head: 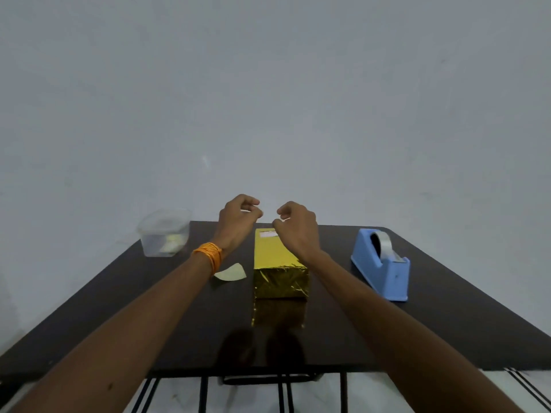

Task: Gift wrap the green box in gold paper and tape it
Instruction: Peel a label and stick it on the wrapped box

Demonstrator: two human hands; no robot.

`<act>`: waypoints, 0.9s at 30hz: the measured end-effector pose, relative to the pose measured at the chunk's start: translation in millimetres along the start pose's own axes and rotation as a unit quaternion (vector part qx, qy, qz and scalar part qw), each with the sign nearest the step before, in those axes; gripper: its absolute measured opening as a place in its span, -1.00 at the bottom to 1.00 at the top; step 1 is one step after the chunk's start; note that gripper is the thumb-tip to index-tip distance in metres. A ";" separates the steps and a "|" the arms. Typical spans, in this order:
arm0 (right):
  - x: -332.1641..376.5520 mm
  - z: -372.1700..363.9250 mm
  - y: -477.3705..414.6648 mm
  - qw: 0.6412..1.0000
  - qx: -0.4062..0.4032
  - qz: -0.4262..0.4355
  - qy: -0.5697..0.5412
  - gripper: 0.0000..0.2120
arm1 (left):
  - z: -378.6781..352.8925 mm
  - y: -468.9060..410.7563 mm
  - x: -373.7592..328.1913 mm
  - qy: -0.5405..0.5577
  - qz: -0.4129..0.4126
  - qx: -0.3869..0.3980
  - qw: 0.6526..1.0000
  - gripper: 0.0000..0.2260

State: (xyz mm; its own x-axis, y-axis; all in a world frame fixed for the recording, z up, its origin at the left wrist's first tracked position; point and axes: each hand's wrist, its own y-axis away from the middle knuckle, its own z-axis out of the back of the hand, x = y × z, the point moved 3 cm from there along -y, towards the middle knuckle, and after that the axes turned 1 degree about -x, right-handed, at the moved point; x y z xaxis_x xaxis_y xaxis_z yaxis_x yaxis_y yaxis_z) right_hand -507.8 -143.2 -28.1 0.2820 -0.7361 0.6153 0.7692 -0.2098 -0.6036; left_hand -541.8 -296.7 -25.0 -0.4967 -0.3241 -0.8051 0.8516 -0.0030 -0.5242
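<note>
At the middle of the dark surface (149,308), the gold-wrapped box (277,263) lies beside a blue tape dispenser (381,263). The left hand (238,216) and right hand (295,225) hover above its far end, fingers (253,201) curled. Whether they pinch anything cannot be told.

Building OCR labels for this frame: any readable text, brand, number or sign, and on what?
No legible text anywhere.
Pale label patch on top of the gold-wrapped box: too blurred to read.
Blue tape dispenser: no marking visible.
Clear plastic container: none visible.
</note>
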 end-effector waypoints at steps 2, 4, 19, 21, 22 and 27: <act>-18.7 28.2 5.0 1.000 -0.025 -0.004 0.015 -0.75 | -28.9 8.4 -14.2 0.013 -0.002 0.022 1.000 -0.80; -38.3 52.1 8.9 0.999 -0.044 -0.016 0.025 -0.77 | -56.1 16.3 -24.8 0.031 -0.002 0.046 0.998 -0.81; -158.1 150.4 51.8 0.979 -0.135 -0.120 0.094 -0.54 | -208.2 60.2 -40.4 0.057 0.054 0.204 0.976 -0.80; -170.5 150.6 56.8 0.979 -0.116 -0.151 0.064 -0.38 | -220.2 65.0 -35.8 0.056 0.069 0.214 0.973 -0.82; -178.4 149.8 58.3 0.979 -0.109 -0.165 0.048 -0.33 | -226.8 66.8 -33.4 0.059 0.078 0.221 0.970 -0.83; -207.0 142.1 63.3 0.975 -0.056 -0.214 0.037 -0.36 | -254.0 73.6 -23.4 0.039 0.123 0.261 0.957 -0.79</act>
State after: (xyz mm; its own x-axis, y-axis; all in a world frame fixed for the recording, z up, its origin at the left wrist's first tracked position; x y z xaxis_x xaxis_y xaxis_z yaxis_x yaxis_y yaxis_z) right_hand -436.0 87.4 -121.7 -0.0960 -0.6092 0.7872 0.7384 -0.5739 -0.3542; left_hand -510.0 -49.0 -115.2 -0.2650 -0.3041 -0.9150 0.9017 -0.4144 -0.1234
